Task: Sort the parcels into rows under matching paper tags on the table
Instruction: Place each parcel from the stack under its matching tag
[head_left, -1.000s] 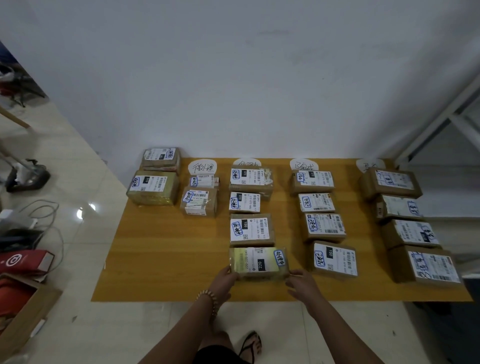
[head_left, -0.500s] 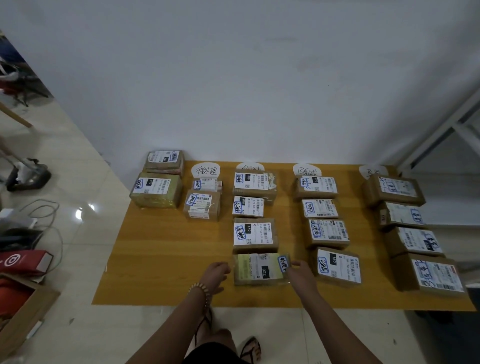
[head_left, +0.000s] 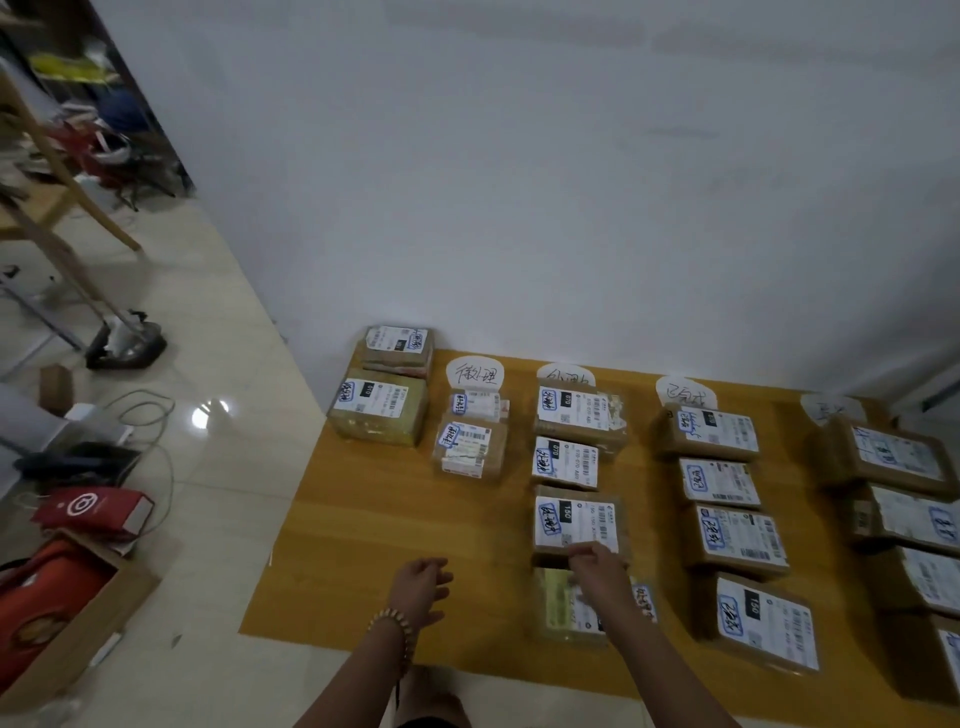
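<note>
Brown parcels with white labels lie in columns on the wooden table (head_left: 363, 561), each column under a paper tag (head_left: 474, 373) at the far edge. My right hand (head_left: 597, 566) reaches over a greenish parcel (head_left: 558, 605), the nearest one in the second column. Its curled fingers touch the near edge of the parcel (head_left: 574, 522) just behind; a grip is not discernible. My left hand (head_left: 421, 582) hovers over bare table left of that column, fingers loosely apart and holding nothing. Two parcels (head_left: 382, 408) sit at the far left corner with no tag above them.
The table stands against a white wall (head_left: 519, 208). On the tiled floor to the left are a cardboard box (head_left: 78, 639) with red items, a red bag (head_left: 93, 509), cables and a stand base (head_left: 124, 348). More parcels (head_left: 898, 457) fill the right side.
Both hands have let go of the greenish parcel. My right hand moved forward over it to the parcel behind; my left hand drew away to the left. The view swung left.
</note>
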